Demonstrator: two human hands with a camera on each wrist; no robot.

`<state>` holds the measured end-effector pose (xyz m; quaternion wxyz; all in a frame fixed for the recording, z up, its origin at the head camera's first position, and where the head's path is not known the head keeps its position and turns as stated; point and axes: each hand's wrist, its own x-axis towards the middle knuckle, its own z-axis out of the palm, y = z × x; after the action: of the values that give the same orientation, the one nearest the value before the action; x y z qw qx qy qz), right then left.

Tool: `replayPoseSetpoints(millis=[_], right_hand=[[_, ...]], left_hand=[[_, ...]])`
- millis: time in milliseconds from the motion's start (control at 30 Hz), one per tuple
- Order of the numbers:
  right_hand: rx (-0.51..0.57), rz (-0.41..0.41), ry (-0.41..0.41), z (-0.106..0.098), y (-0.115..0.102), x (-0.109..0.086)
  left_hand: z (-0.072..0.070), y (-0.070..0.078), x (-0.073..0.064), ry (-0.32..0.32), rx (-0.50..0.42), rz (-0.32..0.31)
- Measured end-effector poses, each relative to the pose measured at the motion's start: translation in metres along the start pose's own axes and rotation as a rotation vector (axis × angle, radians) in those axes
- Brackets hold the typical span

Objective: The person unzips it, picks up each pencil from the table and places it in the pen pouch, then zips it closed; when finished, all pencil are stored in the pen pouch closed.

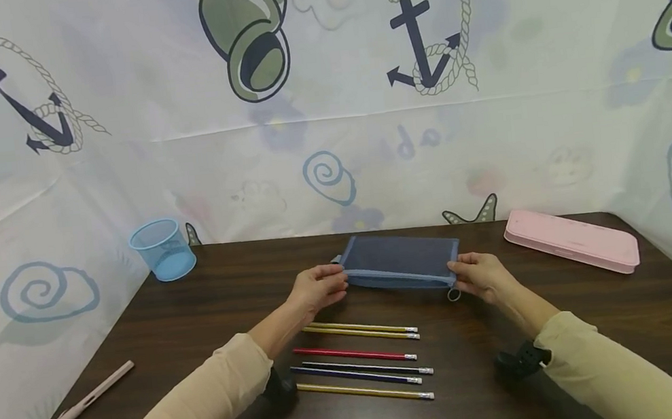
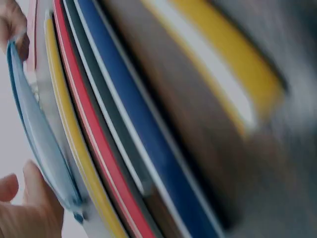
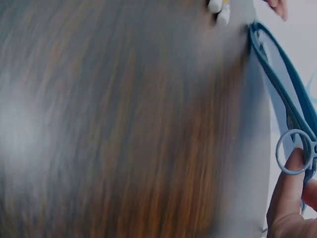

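Note:
A blue zippered mesh pouch [image 1: 399,261] lies at the middle back of the dark table, its zipper edge toward me. My right hand [image 1: 483,277] pinches its right end beside the round zipper-pull ring [image 3: 292,151]. At the pouch's other end is my left hand [image 1: 320,287], fingertips right at the edge; in the left wrist view its thumb and forefinger stand apart. Nearer to me, several pencils lie side by side, erasers to the right: yellow ones [image 1: 367,389], a red one [image 1: 357,353], a black one [image 1: 367,366] and a dark blue one [image 1: 356,374].
A light blue mesh pen cup [image 1: 171,257] stands at the back left corner. Toward the back right lies a long pink case [image 1: 573,242]. A slim pink stick-like object [image 1: 77,412] lies along the left table edge. Printed white cloth surrounds the table [image 1: 244,274].

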<state>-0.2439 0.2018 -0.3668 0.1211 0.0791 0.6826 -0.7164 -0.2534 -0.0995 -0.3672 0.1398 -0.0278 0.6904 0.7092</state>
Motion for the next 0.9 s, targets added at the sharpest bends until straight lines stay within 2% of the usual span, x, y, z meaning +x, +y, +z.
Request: replayPoseSetpoints(millis=[100,200,367,533,633,700,767,833,900], right_hand=[[0.129,0.024,-0.019,0.001,0.000,0.000],[0.255,0.029,-0.054,0.007,0.001,-0.002],[0.342,0.048,-0.065,0.018,0.005,-0.005],[0.309,0.038,-0.054,0.022,0.006,-0.011],[0.234,0.010,-0.029,0.021,0.007,-0.013],[0.139,-0.039,0.025,0.020,0.008,-0.014],[-0.018,-0.135,0.110,0.020,0.009,-0.014],[-0.237,-0.265,0.205,0.022,0.009,-0.014],[-0.453,-0.401,0.266,0.027,0.009,-0.013]], left_hand=[[0.013,-0.001,-0.004,-0.130,-0.036,-0.106],[0.026,-0.006,-0.003,-0.180,-0.054,-0.180],[0.044,-0.015,0.003,-0.166,-0.108,-0.181],[0.056,-0.017,0.007,-0.084,-0.191,-0.136],[0.060,-0.014,0.008,-0.041,-0.209,-0.113],[0.061,-0.012,0.007,-0.026,-0.215,-0.103],[0.062,-0.012,0.008,-0.021,-0.216,-0.095],[0.062,-0.013,0.008,-0.020,-0.217,-0.090],[0.063,-0.013,0.008,-0.021,-0.213,-0.087]])
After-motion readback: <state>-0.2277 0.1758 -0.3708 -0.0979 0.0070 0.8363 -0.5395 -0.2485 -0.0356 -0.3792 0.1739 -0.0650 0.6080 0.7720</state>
